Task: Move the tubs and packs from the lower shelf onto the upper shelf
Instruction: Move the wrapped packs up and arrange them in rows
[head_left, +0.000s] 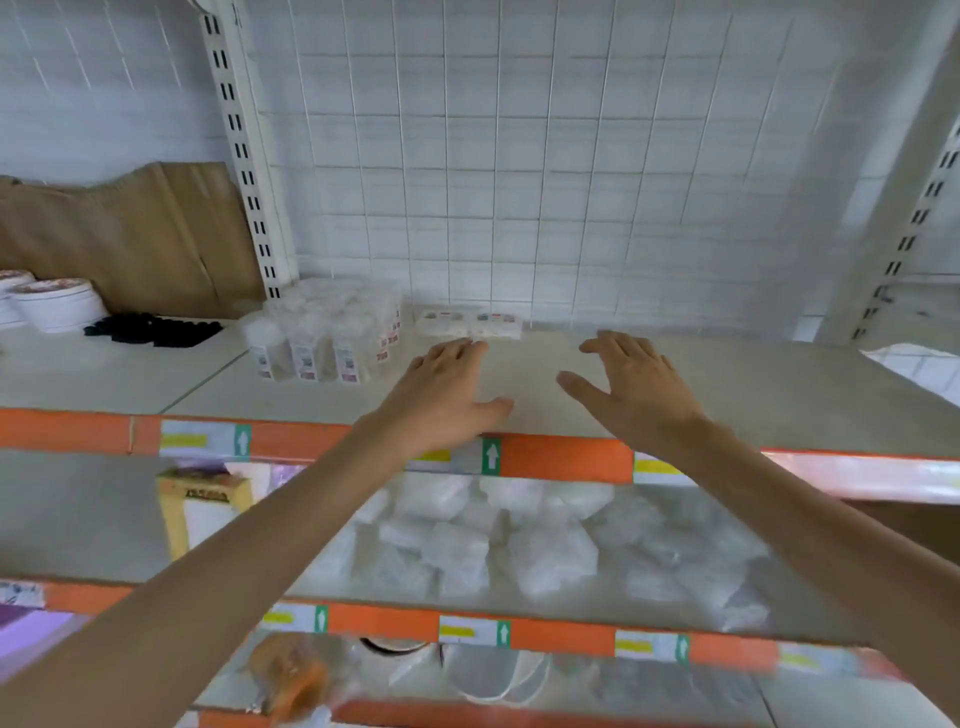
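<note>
Both my hands hover over the upper shelf (727, 395), fingers straight and holding nothing. My left hand (447, 389) is just in front of a flat white pack (467, 323) at the back of the shelf, its fingertips near the pack's front edge. My right hand (631, 387) is about a hand's width to its right, over bare shelf. A cluster of clear tubs with labels (324, 338) stands left of the left hand. On the lower shelf (78, 514), under my forearms, lie several clear plastic packs (519, 540) in a loose heap.
A yellow-edged box (200, 506) stands on the lower shelf at left. White lidded tubs (57, 304), black items (153, 328) and brown cardboard (130, 239) sit on the neighbouring shelf bay. Slotted uprights (244, 156) frame the bay. Orange rails with price tags (566, 457) edge the shelves.
</note>
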